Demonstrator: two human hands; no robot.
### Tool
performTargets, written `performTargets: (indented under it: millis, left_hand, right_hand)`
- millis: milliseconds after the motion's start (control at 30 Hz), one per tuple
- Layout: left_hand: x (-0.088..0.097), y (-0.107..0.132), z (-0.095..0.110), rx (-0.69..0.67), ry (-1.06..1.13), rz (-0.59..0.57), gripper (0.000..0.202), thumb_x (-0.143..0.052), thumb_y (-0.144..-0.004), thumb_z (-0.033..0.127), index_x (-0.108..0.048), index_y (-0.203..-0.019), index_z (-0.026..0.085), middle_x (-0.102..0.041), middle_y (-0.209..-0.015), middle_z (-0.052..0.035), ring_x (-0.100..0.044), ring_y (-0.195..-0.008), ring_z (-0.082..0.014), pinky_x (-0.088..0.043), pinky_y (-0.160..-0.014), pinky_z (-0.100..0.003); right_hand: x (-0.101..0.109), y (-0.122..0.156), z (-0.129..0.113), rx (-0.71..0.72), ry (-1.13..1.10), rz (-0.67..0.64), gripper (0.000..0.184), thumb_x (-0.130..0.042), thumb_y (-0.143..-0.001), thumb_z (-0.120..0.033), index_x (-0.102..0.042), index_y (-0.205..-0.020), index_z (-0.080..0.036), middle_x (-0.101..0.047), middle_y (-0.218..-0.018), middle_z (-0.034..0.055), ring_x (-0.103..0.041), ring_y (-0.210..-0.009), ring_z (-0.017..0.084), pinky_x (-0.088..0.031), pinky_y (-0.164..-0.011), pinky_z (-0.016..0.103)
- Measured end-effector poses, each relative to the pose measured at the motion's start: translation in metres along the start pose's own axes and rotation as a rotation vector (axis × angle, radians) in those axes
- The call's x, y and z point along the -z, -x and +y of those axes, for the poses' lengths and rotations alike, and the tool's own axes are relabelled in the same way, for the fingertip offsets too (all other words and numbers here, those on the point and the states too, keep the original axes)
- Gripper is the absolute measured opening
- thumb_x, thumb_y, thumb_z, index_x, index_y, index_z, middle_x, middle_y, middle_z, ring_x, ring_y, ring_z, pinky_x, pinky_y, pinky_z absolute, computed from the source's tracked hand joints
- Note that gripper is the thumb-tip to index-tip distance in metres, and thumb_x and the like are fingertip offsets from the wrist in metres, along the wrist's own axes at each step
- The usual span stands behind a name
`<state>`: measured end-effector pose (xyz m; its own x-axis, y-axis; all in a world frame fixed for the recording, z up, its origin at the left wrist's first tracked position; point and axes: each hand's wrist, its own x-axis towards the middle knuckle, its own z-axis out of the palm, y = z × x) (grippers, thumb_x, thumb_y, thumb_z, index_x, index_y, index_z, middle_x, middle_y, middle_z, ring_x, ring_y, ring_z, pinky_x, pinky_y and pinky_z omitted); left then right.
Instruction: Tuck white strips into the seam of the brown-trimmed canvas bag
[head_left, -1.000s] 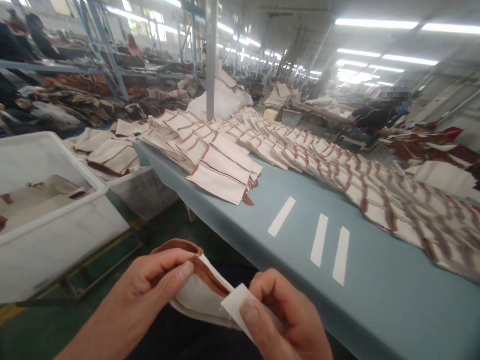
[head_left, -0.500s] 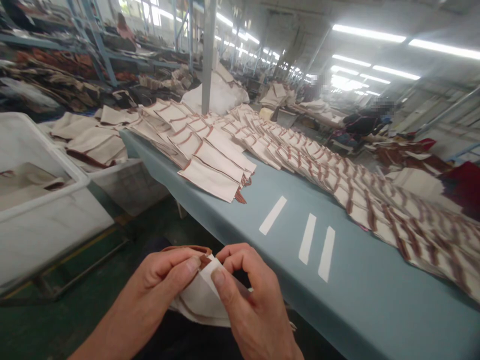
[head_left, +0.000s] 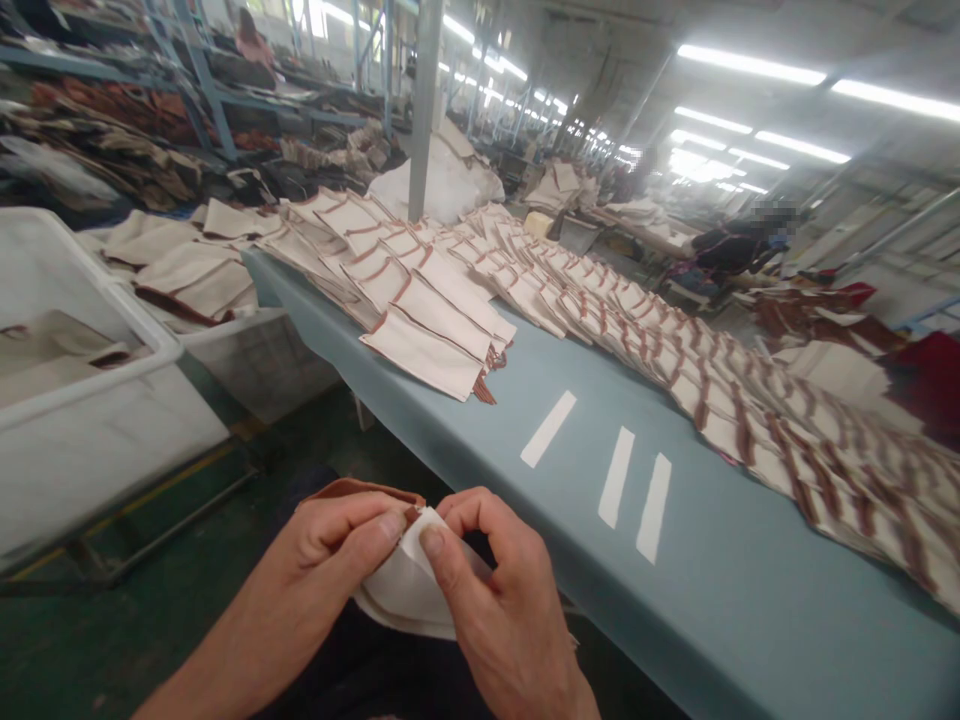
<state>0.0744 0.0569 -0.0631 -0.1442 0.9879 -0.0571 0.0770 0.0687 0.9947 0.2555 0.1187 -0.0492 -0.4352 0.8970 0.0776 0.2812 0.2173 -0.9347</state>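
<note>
Low in the middle, a cream fabric piece (head_left: 401, 598) with brown trim is held between both hands. My left hand (head_left: 330, 560) is closed, thumb and fingers pinching its brown-edged corner. A white strip (head_left: 417, 535) lies over the fabric at that corner. Closed in a pinch, my right hand (head_left: 499, 580) presses its thumb on the strip, fingers behind. The two thumbs are a short way apart. Part of the fabric is hidden behind my hands. On the blue-green table (head_left: 720, 600) to the right lie three loose white strips (head_left: 616, 478).
Overlapping cream pieces with brown edges (head_left: 431, 350) cover the table's far end, and a long row (head_left: 660, 360) runs along its far side. White bins (head_left: 97, 450) holding fabric stand at left. A metal post (head_left: 424, 120) rises behind. A person (head_left: 739, 245) sits farther back.
The white strip now lies more over the fabric's corner, and less of the brown piece shows between my fingers. Both hands keep their pinch; the view has shifted slightly.
</note>
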Motion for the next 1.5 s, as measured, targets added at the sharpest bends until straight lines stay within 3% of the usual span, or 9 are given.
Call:
performTargets:
  millis: [167,467,933,1067,1267,1500]
  left_hand:
    - [0.0,-0.001,0.005,-0.049,-0.058,0.02,0.039,-0.064,-0.105,0.048,-0.087,-0.083,0.025,-0.083,-0.091,-0.0017,-0.073,-0.083,-0.0187,-0.057,-0.068,-0.016]
    - [0.002,0.005,-0.018,-0.017,-0.053,0.042,0.04,-0.062,-0.108,0.056,-0.09,-0.103,0.028,-0.078,-0.098,-0.0019,-0.072,-0.086,-0.0188,-0.056,-0.068,-0.018]
    - [0.002,0.004,-0.008,-0.016,-0.082,0.024,0.037,-0.064,-0.105,0.047,-0.09,-0.093,0.023,-0.082,-0.097,-0.0034,-0.075,-0.09,-0.0214,-0.057,-0.075,-0.021]
    - [0.002,0.008,-0.006,-0.028,-0.048,0.012,0.04,-0.062,-0.108,0.049,-0.088,-0.093,0.023,-0.081,-0.097,-0.002,-0.074,-0.089,-0.0198,-0.056,-0.076,-0.02]
    - [0.0,0.01,0.002,0.015,-0.063,-0.002,0.052,-0.056,-0.108,0.053,-0.079,-0.076,0.019,-0.079,-0.083,-0.0039,-0.071,-0.076,-0.0226,-0.057,-0.065,-0.025]
    - [0.002,0.014,-0.01,-0.004,-0.012,-0.013,0.032,-0.068,-0.102,0.046,-0.088,-0.095,0.022,-0.082,-0.095,-0.0029,-0.074,-0.083,-0.02,-0.056,-0.07,-0.02]
  right_hand:
    - [-0.002,0.001,0.001,-0.017,0.024,0.003,0.028,-0.064,-0.101,-0.045,-0.065,-0.083,-0.024,-0.074,-0.088,0.0008,-0.067,-0.085,0.021,-0.045,-0.079,0.033]
    - [-0.005,0.002,0.002,0.063,0.146,0.055,0.028,-0.063,-0.104,-0.042,-0.066,-0.083,-0.024,-0.071,-0.083,-0.0002,-0.066,-0.081,0.02,-0.044,-0.075,0.032]
    - [-0.006,0.006,0.0,0.175,0.317,0.075,0.029,-0.061,-0.108,-0.036,-0.064,-0.082,-0.024,-0.07,-0.079,-0.0011,-0.067,-0.074,0.019,-0.04,-0.07,0.031]
    - [-0.005,0.006,-0.002,0.139,0.307,0.058,0.029,-0.061,-0.107,-0.037,-0.064,-0.081,-0.024,-0.071,-0.079,-0.0002,-0.067,-0.075,0.019,-0.04,-0.07,0.032]
    - [-0.004,0.007,-0.003,0.024,0.232,0.004,0.031,-0.062,-0.102,-0.042,-0.061,-0.077,-0.024,-0.069,-0.075,-0.0012,-0.065,-0.072,0.019,-0.04,-0.069,0.031]
    - [-0.003,0.008,-0.005,-0.021,0.182,-0.035,0.034,-0.062,-0.102,-0.045,-0.061,-0.076,-0.024,-0.067,-0.073,-0.002,-0.062,-0.07,0.017,-0.038,-0.065,0.03]
